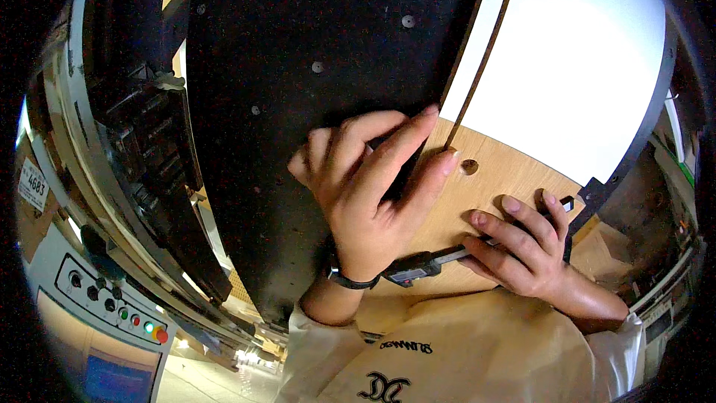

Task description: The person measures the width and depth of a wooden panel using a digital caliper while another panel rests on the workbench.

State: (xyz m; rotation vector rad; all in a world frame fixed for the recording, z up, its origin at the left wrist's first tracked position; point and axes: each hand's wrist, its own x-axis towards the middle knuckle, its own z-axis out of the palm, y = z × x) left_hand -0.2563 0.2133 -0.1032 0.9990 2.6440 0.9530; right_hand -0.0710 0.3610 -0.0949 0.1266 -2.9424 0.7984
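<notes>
Digital caliper [418,267] clamped in right hand [522,250], under left hand [373,186] on wooden panel [492,179].

A person's left hand [365,194] presses on a wooden panel [492,179], while the right hand [522,242] beside it grips a digital caliper [418,267] against the panel's near edge.
</notes>
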